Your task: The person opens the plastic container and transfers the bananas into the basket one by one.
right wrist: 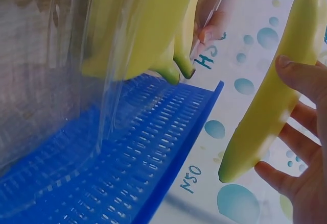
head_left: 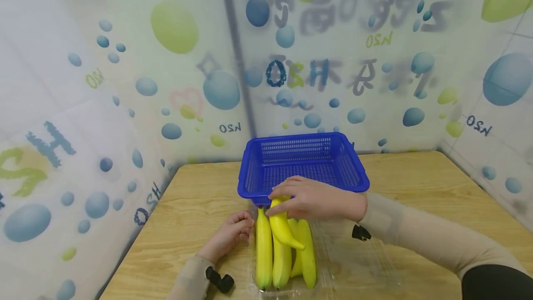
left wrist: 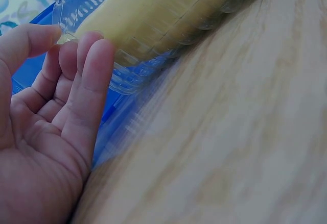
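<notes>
My right hand point(head_left: 318, 198) grips a yellow banana point(head_left: 283, 227) over a clear plastic clamshell box point(head_left: 358, 258). In the right wrist view, the thumb lies along one side of this banana point(right wrist: 271, 112) and the fingers along the other. More bananas point(head_left: 264, 253) lie side by side in the box, partly covered by the held one. At the box's left side is my left hand point(head_left: 229, 237). Its thumb and fingertips pinch the box's edge, as the left wrist view shows, with a banana point(left wrist: 153, 15) visible through the ridged clear wall.
A blue plastic basket point(head_left: 296, 146) with slotted walls stands just behind the box, its near rim partly hidden by my right hand. Both rest on a wooden table point(head_left: 200, 189). Patterned sheets point(head_left: 354, 59) with blue and green dots rise behind and at the sides.
</notes>
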The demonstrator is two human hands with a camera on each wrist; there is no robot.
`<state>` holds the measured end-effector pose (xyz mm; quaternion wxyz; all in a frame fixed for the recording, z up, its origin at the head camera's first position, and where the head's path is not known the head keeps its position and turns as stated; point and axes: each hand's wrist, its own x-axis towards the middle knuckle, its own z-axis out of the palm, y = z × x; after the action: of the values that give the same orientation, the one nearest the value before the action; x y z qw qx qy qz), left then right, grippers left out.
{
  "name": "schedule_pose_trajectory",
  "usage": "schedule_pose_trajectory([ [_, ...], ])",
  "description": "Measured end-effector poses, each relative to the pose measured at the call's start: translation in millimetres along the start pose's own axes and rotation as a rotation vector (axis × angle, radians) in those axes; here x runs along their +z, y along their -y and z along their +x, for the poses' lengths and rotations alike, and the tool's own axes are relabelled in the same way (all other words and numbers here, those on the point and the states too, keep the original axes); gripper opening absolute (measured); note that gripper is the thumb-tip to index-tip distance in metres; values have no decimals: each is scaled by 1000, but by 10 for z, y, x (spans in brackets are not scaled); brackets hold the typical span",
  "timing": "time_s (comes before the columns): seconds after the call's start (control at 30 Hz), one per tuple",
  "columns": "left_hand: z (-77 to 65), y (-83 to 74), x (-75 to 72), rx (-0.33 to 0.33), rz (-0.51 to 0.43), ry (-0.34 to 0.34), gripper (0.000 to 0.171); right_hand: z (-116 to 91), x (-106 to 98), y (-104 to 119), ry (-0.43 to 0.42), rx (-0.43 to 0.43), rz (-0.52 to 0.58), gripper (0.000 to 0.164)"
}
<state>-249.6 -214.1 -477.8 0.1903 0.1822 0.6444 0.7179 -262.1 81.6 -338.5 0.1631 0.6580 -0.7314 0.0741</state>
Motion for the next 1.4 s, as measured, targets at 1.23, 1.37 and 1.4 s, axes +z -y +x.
schedule_pose_trajectory([
  [1.23, -4, 4, -15, -13, 17, -6, 10, 156, -61, -474, -29, -23, -59, 45],
  [1.37, -5, 7, -9, -17, 15, -15, 11, 177, -61, -533, -34, -12, -50, 45],
  [1.4, -5, 7, -8, -15, 14, -13, 12, 182, -59, -545, -33, -8, -47, 44],
])
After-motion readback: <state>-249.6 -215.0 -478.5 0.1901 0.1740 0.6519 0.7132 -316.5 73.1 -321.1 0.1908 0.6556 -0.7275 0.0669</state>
